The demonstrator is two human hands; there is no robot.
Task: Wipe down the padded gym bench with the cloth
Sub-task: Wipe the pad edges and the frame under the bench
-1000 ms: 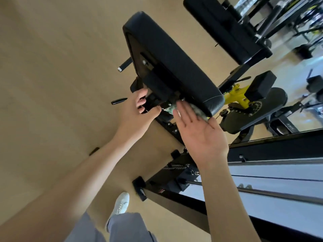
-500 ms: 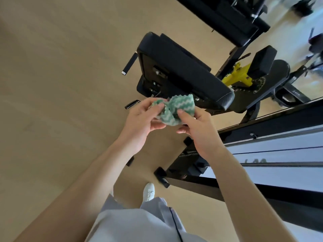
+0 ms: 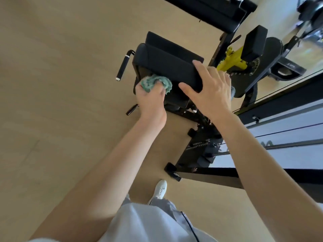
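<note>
The black padded bench (image 3: 167, 62) stands on a dark metal frame above the wood floor. My left hand (image 3: 151, 100) grips a bunched green-and-white zigzag cloth (image 3: 153, 82) and holds it against the pad's near-left side, just under its edge. My right hand (image 3: 212, 88) rests on the pad's near end, thumb spread along the front face and fingers draped over the top and right side. The fingertips of my right hand are hidden behind the pad.
A black handle bar (image 3: 123, 66) sticks out left of the bench, and a shorter one (image 3: 132, 110) lies lower. A yellow adjuster (image 3: 233, 58) and more black pads (image 3: 218, 9) sit behind. A long machine rail (image 3: 279, 137) runs along the right. My white shoe (image 3: 160, 188) is on the floor.
Both hands held the cloth in the air half a second ago. Now my left hand alone has it, down against the pad's side, and my right hand has moved onto the pad's end.
</note>
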